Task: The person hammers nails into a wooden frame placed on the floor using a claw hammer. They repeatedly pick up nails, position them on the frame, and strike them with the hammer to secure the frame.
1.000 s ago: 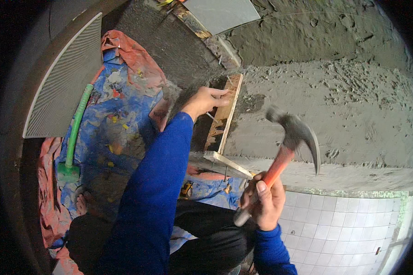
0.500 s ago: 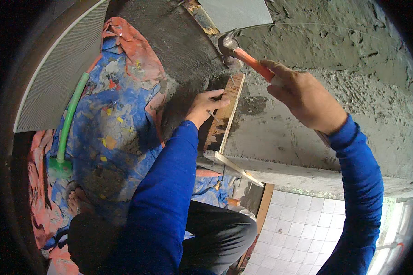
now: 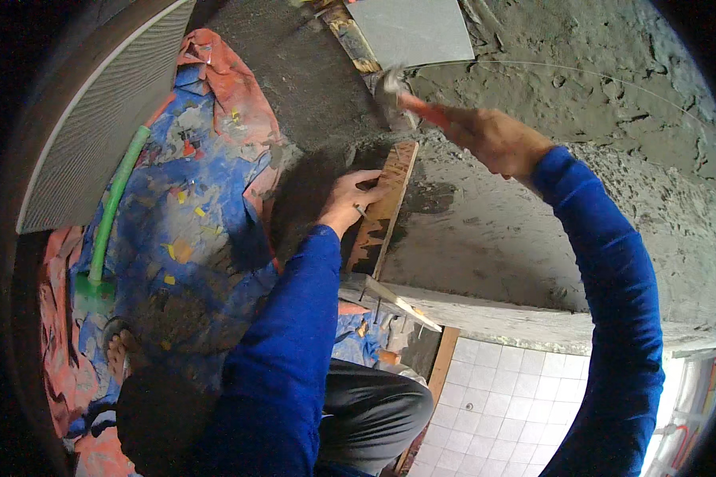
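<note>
My right hand (image 3: 497, 143) grips a hammer (image 3: 427, 110) by its orange handle. The blurred metal head is raised just beyond the far end of a narrow wooden board (image 3: 388, 208). That board lies along the edge of a grey cement-covered ledge, its face stained dark in patches. My left hand (image 3: 348, 200) holds the board's left side, with fingers curled against it. A nail (image 3: 361, 211) sticks out beside that hand. At the board's near end a second wooden strip (image 3: 394, 302) runs off at an angle, nails poking out below it.
Rough wet mortar (image 3: 581, 95) spreads at the far right, near a pale grey tile (image 3: 410, 32). To the left, a blue and orange tarp (image 3: 215, 207) covers the floor, with a green-handled tool (image 3: 115, 203) on it. A ridged-back panel (image 3: 103, 119) leans there. White tiles (image 3: 501, 381) lie at lower right.
My right hand and the hammer have shifted left and away from me, and the hammer head now blurs. My left hand stays on the board, which sits slightly lower in the picture.
</note>
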Demonstrator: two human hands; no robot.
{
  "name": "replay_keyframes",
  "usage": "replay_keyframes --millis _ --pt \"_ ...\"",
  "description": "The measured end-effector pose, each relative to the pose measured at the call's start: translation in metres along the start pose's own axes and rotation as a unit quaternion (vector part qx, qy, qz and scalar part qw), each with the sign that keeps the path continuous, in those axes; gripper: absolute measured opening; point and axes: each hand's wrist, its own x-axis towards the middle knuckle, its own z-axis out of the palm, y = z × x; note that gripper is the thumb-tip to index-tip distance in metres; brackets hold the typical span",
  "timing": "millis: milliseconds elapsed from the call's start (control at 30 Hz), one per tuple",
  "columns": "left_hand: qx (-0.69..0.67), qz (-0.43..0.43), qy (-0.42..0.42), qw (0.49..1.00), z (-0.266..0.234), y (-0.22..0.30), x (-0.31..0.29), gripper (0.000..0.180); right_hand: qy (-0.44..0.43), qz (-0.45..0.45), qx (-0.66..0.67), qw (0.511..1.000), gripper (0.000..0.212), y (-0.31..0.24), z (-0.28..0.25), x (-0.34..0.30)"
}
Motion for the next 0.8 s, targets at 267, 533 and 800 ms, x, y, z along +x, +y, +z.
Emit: replay_keyframes --millis 267,533,800 --pt "0.034 -0.021 0.026 0.999 0.001 -0.007 0.005 0.072 0.173 -0.123 -0.037 0.976 0.043 -0.018 -0.030 -0.006" --pt "0.098 0.018 0.025 0.995 -0.004 -0.012 0.011 0.064 -0.116 0.115 -0.181 0.970 0.030 -0.024 -0.030 0.007" --pt "0.201 -0.083 -0.153 0.964 -0.023 0.038 0.025 0.061 0.127 -0.066 -0.099 0.985 0.035 0.014 -0.018 -0.008"
